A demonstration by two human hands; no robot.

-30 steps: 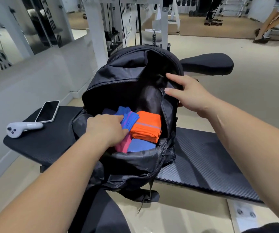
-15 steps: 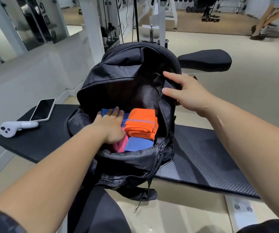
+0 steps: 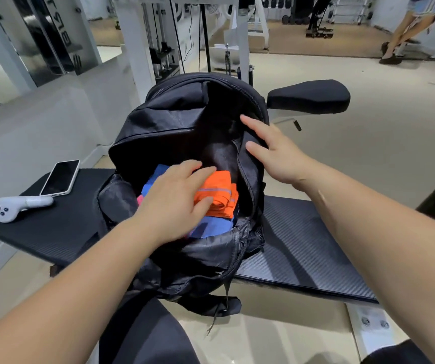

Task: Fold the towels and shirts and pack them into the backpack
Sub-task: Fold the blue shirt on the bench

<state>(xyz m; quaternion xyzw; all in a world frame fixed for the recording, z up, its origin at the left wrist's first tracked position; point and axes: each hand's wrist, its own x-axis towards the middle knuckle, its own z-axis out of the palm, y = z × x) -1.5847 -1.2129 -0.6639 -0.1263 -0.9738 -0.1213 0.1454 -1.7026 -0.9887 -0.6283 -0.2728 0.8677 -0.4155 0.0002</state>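
Head view: one black backpack (image 3: 174, 119) of smooth, faintly shiny fabric stood unzipped on a black bench (image 3: 303, 248) whose pad had a woven pattern. Inside lay soft folded cloth: one orange piece (image 3: 219, 195) with a grey stripe, blue cloth (image 3: 211, 228) showing at the front and back left, and one pink sliver (image 3: 140, 199). The left hand (image 3: 177, 203) lay flat on the pile, fingers straight, gripping nothing. The right hand (image 3: 271, 151), fingers straight and spread, was at the opening's right rim. One dark phone (image 3: 60, 177) and one white controller (image 3: 14, 206) lay on the bench's left end.
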